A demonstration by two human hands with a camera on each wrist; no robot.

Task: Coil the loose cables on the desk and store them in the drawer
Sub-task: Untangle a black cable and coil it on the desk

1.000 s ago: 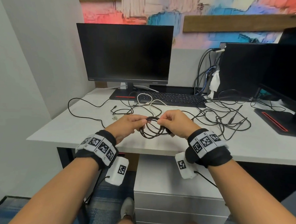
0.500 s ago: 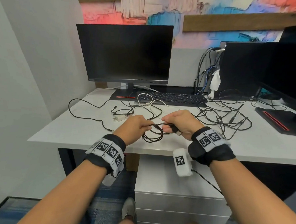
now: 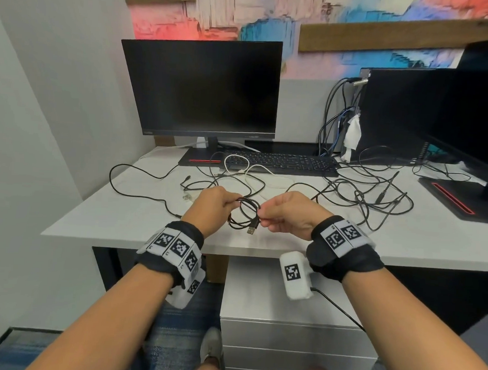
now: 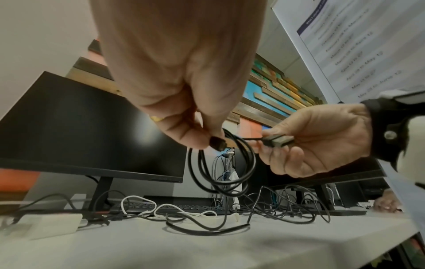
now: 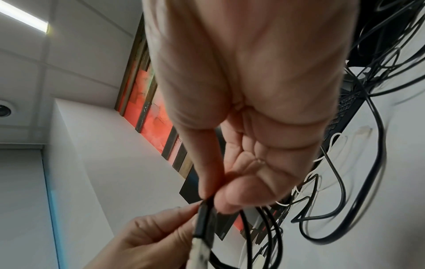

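A thin black USB cable (image 3: 248,213) is wound into a small coil above the desk's front edge. My left hand (image 3: 230,202) pinches the top of the coil, with the small connector (image 4: 218,143) at its fingertips. My right hand (image 3: 264,215) pinches the cable's other end just behind the USB plug (image 3: 251,230), which points down. In the left wrist view the coil (image 4: 220,172) hangs below both hands. More loose black cables (image 3: 363,196) and a white cable (image 3: 238,167) sprawl over the desk (image 3: 122,221).
A white drawer unit (image 3: 285,342) stands under the desk with its drawers closed. A monitor (image 3: 202,89), keyboard (image 3: 280,162) and a second monitor's base (image 3: 457,199) line the back and right. A long black lead (image 3: 129,190) and a white adapter (image 4: 46,225) lie at the left.
The coil has drawn tighter between my hands. My right hand has shifted to pinch the cable just behind the USB plug, which now hangs in plain view below the coil.
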